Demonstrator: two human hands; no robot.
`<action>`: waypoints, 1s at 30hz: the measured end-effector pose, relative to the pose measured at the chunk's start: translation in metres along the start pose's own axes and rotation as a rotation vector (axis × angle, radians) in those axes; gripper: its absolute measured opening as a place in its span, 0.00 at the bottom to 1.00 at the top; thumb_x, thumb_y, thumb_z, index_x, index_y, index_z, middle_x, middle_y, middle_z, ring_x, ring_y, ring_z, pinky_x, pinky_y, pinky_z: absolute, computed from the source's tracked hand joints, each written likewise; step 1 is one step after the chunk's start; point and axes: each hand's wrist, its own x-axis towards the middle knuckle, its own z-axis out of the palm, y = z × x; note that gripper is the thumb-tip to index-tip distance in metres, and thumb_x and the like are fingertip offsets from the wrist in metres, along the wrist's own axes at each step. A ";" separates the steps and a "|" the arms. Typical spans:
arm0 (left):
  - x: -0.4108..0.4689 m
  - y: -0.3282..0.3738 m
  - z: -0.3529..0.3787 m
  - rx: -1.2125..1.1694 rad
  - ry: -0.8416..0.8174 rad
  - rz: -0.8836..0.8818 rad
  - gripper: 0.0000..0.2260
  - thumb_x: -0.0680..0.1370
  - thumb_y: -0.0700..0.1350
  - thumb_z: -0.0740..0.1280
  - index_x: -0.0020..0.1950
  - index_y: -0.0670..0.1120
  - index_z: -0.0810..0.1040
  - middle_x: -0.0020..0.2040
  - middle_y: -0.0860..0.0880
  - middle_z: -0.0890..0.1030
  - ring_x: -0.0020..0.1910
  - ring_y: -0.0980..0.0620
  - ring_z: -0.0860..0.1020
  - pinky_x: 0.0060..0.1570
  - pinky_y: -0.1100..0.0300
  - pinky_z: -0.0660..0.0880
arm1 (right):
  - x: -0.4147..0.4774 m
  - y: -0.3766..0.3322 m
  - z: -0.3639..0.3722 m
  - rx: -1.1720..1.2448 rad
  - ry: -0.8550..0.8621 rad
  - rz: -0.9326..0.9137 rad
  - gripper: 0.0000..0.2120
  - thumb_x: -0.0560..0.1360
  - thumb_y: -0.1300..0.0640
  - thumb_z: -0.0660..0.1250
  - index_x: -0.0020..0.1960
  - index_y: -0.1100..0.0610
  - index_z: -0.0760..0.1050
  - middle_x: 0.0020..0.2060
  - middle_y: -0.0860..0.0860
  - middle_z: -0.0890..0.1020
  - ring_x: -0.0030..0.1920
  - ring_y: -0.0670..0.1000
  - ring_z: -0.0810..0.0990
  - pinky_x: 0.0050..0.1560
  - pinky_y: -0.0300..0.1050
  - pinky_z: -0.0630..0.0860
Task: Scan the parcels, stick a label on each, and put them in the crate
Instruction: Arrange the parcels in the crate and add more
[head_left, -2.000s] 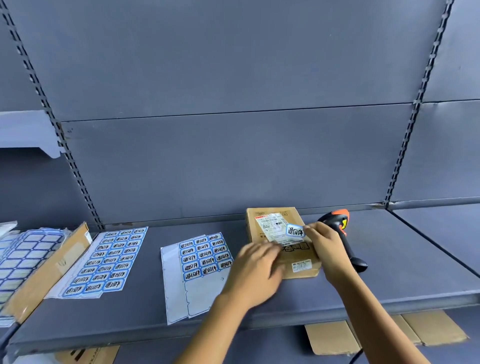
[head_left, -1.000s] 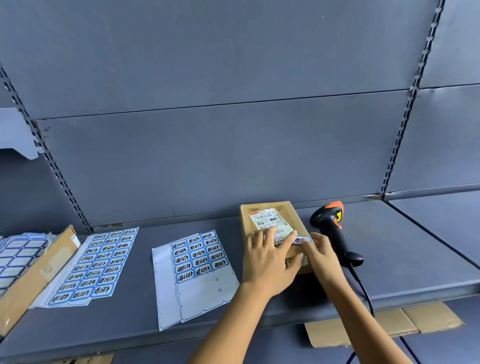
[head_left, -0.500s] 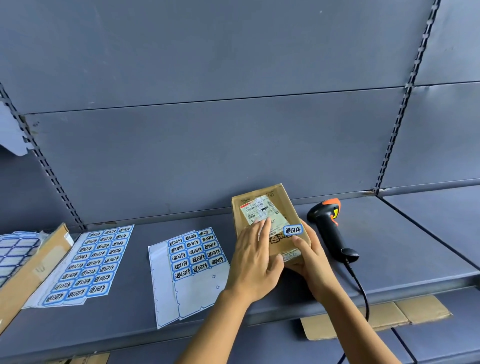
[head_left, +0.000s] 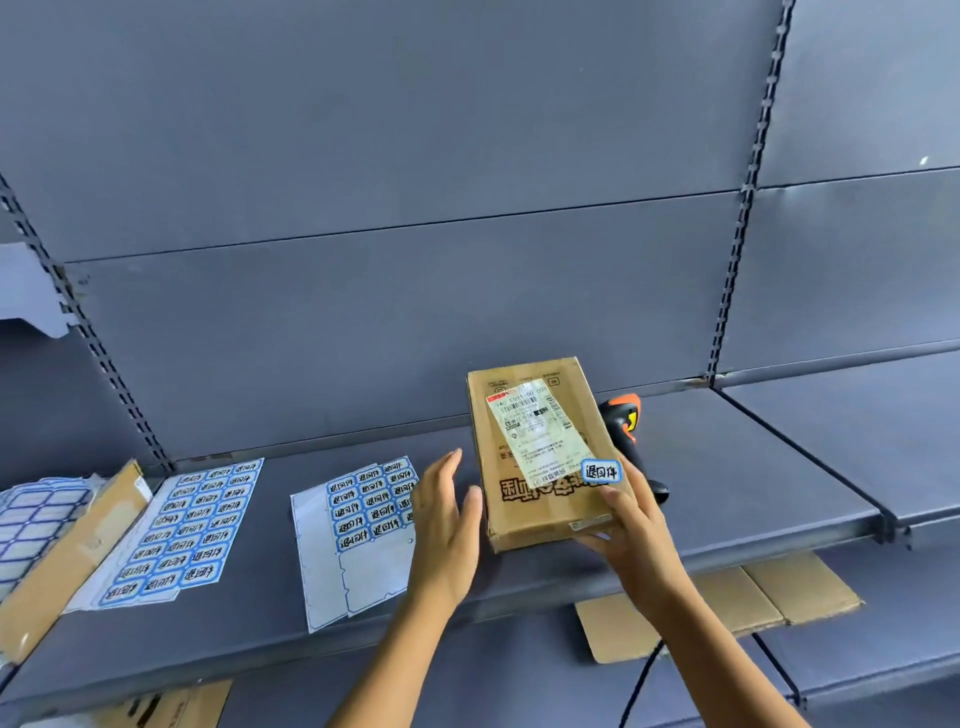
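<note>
Parcel (head_left: 540, 457) hangs tilted above the shelf (head_left: 753, 467) near its front edge, carried by its near right corner alone, so it could pivot and drop, or knock the scanner (head_left: 623, 421) behind it. Right hand (head_left: 628, 540) grips that corner, thumb on top, fingers beneath. Left hand (head_left: 447, 530) is open, fingers straight, just beside the left edge, holding nothing. Blue label (head_left: 601, 472), by the thumb, might peel if brushed.

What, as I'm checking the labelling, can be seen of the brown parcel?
The brown parcel is a flat cardboard box with black print, a white shipping label and a small blue-edged sticker on its top face. It is tilted, far end raised. The right hand grips its near right corner; the left hand hovers open beside it.
</note>
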 end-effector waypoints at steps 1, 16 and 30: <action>-0.004 0.004 0.000 -0.022 -0.007 -0.042 0.33 0.70 0.64 0.49 0.72 0.51 0.62 0.65 0.59 0.62 0.65 0.66 0.57 0.67 0.65 0.54 | -0.007 -0.007 -0.007 0.012 0.013 -0.018 0.25 0.72 0.55 0.64 0.69 0.45 0.68 0.60 0.52 0.80 0.58 0.56 0.81 0.48 0.54 0.81; -0.196 0.152 0.186 -0.339 -0.409 -0.091 0.08 0.82 0.48 0.57 0.58 0.52 0.72 0.57 0.54 0.75 0.59 0.56 0.72 0.53 0.66 0.65 | -0.237 -0.121 -0.240 -0.003 0.386 -0.166 0.20 0.76 0.61 0.61 0.65 0.45 0.70 0.57 0.51 0.82 0.50 0.52 0.83 0.42 0.50 0.81; -0.373 0.275 0.339 -0.385 -1.029 0.076 0.16 0.72 0.57 0.57 0.56 0.54 0.72 0.57 0.52 0.75 0.58 0.58 0.72 0.55 0.69 0.66 | -0.475 -0.178 -0.383 0.074 0.893 -0.342 0.25 0.68 0.56 0.66 0.64 0.46 0.69 0.55 0.55 0.82 0.51 0.58 0.81 0.54 0.63 0.76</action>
